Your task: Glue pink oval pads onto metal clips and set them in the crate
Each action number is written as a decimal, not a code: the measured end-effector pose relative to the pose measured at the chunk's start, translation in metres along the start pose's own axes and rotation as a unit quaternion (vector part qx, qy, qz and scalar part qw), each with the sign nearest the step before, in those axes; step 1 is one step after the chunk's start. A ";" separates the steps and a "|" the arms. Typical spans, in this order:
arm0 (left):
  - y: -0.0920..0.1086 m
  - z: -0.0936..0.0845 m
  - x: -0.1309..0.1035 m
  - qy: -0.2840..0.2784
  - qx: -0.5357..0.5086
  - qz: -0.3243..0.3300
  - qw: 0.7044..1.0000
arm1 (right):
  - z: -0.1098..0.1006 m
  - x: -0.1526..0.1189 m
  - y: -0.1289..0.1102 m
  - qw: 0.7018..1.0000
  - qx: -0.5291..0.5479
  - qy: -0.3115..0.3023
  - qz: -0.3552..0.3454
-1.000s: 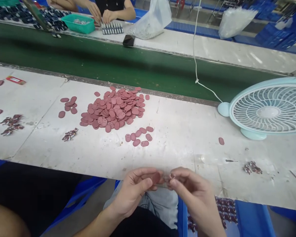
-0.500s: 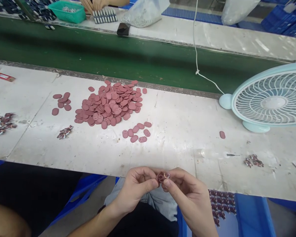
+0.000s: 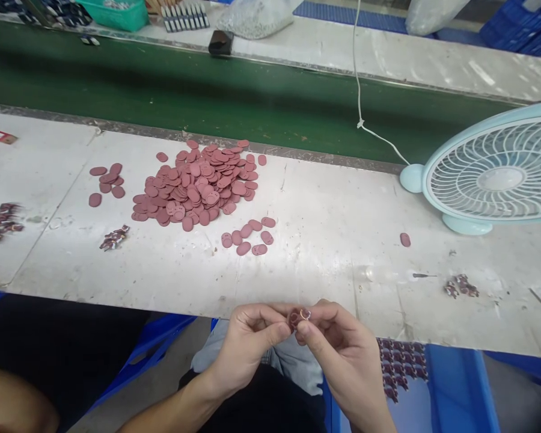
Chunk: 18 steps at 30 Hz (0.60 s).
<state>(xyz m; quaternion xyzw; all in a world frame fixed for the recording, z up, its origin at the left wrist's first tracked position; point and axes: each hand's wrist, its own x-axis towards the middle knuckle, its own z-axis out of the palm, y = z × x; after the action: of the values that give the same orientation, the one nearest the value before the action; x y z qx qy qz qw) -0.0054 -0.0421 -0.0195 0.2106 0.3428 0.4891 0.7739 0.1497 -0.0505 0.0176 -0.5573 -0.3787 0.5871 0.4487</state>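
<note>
A small dark reddish-brown figure piece [image 3: 294,319] with a pale curved edge is pinched between my two hands at the table's front edge. My left hand [image 3: 251,341] grips its left side with thumb and forefinger. On the other side, my right hand [image 3: 338,341] has thumb and fingers closed on it; the fingertips cover much of the piece. Beyond my hands lie several loose pink oval discs [image 3: 243,248]. Behind them is a large heap of the same discs [image 3: 198,183].
Small brown figures lie in clusters at left [image 3: 115,238] and right [image 3: 462,285]. A light-blue fan [image 3: 500,174] stands at the right, near a clear bottle with a dark needle tip [image 3: 388,275]. A blue tray [image 3: 462,391] holds rows of brown figures. Another person's arm [image 3: 15,391] shows lower left.
The view has shifted slightly, so the table's contents appear a little higher and further left. Both hands keep the figure piece pinched, with only slight finger movement.
</note>
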 end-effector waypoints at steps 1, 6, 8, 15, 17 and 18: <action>0.000 0.000 0.000 0.002 0.003 0.002 1.000 | 0.000 0.000 0.001 1.000 0.002 0.002 -0.005; -0.002 -0.002 0.001 0.017 0.023 0.007 1.000 | 0.004 0.000 0.003 1.000 0.012 0.021 -0.012; -0.006 -0.001 0.000 0.022 0.024 0.014 0.999 | 0.006 0.001 0.002 1.000 0.016 0.021 -0.016; 0.008 -0.006 0.002 0.011 0.136 0.084 0.987 | -0.014 -0.001 0.016 0.995 0.070 0.064 -0.019; 0.028 -0.022 0.014 0.034 0.299 0.160 0.940 | -0.030 -0.004 0.024 0.990 0.103 0.100 -0.014; 0.038 -0.032 0.022 0.055 0.402 0.203 0.891 | -0.038 -0.005 0.028 0.987 0.111 0.117 -0.007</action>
<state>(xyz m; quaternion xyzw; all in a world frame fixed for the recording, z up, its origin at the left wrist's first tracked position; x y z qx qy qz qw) -0.0460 -0.0063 -0.0228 0.5416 0.5013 0.4671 0.4870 0.1847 -0.0665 -0.0107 -0.5657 -0.2601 0.5532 0.5534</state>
